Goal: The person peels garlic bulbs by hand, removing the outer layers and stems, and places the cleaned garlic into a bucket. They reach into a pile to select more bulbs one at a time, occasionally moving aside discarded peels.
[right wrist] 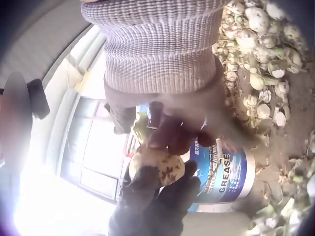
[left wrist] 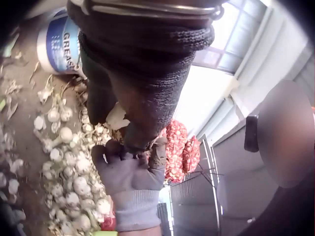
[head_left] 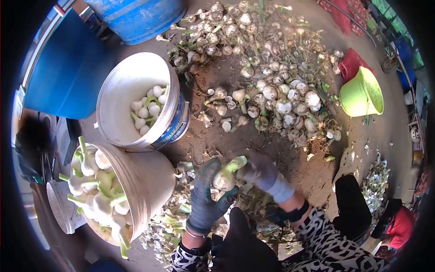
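Observation:
A garlic bulb (head_left: 224, 180) with a green stem sits in the gloved left hand (head_left: 206, 199), whose fingers and thumb curl round it. The gloved right hand (head_left: 263, 174), blurred, is at the stem (head_left: 237, 163). In the right wrist view the bulb (right wrist: 160, 166) shows brown spotted skin, gripped from below by the left hand (right wrist: 147, 201), while the right hand (right wrist: 172, 118) has curled fingers against its upper side by the stem. In the left wrist view the left hand (left wrist: 142, 98) and right hand (left wrist: 130, 172) meet, and the bulb (left wrist: 117, 117) is mostly hidden.
A tilted bucket (head_left: 149, 181) of clean, stemmed bulbs lies at the left, beside a white bucket (head_left: 106, 109) holding several bulbs. Unpeeled garlic (head_left: 272, 95) is heaped on the ground ahead. A green bucket (head_left: 358, 97) stands right; blue barrels (head_left: 68, 68) are at the upper left.

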`<state>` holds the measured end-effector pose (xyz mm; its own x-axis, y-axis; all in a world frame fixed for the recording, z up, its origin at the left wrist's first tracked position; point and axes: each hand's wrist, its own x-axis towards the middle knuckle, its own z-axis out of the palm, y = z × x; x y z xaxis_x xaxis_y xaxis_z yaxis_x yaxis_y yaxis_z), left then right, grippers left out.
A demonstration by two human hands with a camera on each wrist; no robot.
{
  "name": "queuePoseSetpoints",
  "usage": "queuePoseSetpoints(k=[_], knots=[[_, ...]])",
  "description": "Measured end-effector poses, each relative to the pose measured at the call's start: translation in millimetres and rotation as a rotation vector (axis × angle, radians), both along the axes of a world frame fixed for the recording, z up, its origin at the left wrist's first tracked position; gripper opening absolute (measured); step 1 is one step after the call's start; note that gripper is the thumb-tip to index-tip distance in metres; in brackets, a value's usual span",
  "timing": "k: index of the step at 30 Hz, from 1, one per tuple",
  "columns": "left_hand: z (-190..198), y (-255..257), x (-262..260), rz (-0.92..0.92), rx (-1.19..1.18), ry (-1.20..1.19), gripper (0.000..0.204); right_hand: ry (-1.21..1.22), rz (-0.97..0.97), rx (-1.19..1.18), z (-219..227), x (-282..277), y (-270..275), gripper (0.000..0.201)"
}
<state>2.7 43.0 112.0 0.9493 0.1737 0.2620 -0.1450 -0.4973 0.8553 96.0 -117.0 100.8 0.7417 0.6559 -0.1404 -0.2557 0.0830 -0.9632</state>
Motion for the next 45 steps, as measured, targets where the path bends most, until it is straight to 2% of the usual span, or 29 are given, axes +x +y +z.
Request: queuePoseSetpoints(k=[2,4,6,8,9,12,18,19,20,21,22,23,24,26,27,28,30,31,32,34,35,36,38,39,40,42,43,44,45], knots=[[4,-3,-3,-0.004,0.097,0.037,0.074,-0.126,-0.084,-0.066,1,-8,5,0.021],[2,-3,-8,0.022,0.100,0.039,0.077,-0.454,-0.091,-0.166,2,-10,7,0.023],[4,2,-10,-0.011,0.109,0.055,0.080,-0.385,-0.027,-0.201,3,-10,4,0.025],[-1,3,-16,-0.039,-0.126,0.184,0.083,-0.507,-0.057,-0.184,2,-11,1,0.022],[-3,-2,-15,-0.030,-0.499,0.207,0.086,-0.504,-0.052,-0.188,1,-11,-2,0.022],[-10,0,-11,-0.092,-0.830,0.236,0.091,-0.565,0.039,-0.321,1,-8,-17,0.024],[-21,-1,-6,0.015,-0.905,0.291,0.099,-0.668,0.227,-0.681,26,-4,-23,0.026],[-27,1,-10,-0.020,-0.948,0.315,0.085,-0.612,0.253,-0.582,28,-2,-24,0.024],[-37,6,-12,-0.018,-0.949,0.315,0.085,-0.560,0.279,-0.482,28,-1,-23,0.023],[-53,12,-16,-0.021,-1.059,0.470,0.071,-0.559,0.286,-0.481,21,-3,-23,0.023],[-73,21,-23,-0.022,-1.166,0.631,0.058,-0.463,0.396,-0.214,7,-6,-22,0.022],[-107,32,-34,-0.169,-0.552,0.555,0.038,-0.359,0.495,0.057,-6,-11,-21,0.022],[-72,35,-18,-0.232,-0.152,0.405,0.032,-0.043,0.708,-0.027,-13,-18,-23,0.026],[-53,38,10,-0.400,-0.723,0.731,0.032,0.327,0.740,0.133,-14,-41,-11,0.030],[-63,27,10,-0.317,-0.389,0.482,0.041,0.655,0.853,0.108,4,-31,-7,0.032],[-59,26,11,-0.315,-0.380,0.483,0.041,0.650,0.855,0.117,-1,-36,-4,0.032],[-29,25,23,0.226,-0.672,0.782,0.069,0.558,0.321,0.373,-18,-52,-3,0.034],[-50,30,6,0.203,-0.505,0.546,0.071,0.688,0.337,0.451,-24,-47,-5,0.028],[-31,27,1,0.194,-0.838,0.591,0.065,0.680,0.334,0.457,-27,-43,-5,0.028],[-10,9,-12,0.036,-0.989,0.697,0.060,0.658,0.346,0.315,-31,-45,-7,0.031],[-13,1,-27,-0.113,-0.990,0.321,0.056,0.657,0.454,0.243,-25,-44,-9,0.034],[-8,7,-29,-0.031,-1.170,0.607,0.056,0.661,0.448,0.253,-27,-49,-5,0.034],[-21,20,-27,0.029,-1.367,0.587,0.053,0.672,0.322,0.442,-32,-59,7,0.037],[-21,17,-20,0.041,-1.253,0.562,0.047,0.809,0.398,0.487,-37,-56,3,0.039],[-16,8,-19,0.115,-1.159,0.560,0.044,0.833,0.234,0.546,-49,-66,1,0.042],[-15,-1,-17,0.110,-1.486,0.433,0.041,0.063,-0.119,0.482,-53,-63,-6,0.041],[-15,5,-11,-0.083,-1.673,0.385,0.040,0.483,-0.107,0.715,-45,-60,-27,0.041],[-16,7,-11,-0.088,-1.670,0.402,0.040,0.905,-0.088,0.937,-35,-55,-57,0.042],[-16,8,-11,0.021,-1.625,0.373,0.041,0.921,-0.088,0.914,-49,-51,-93,0.042]])
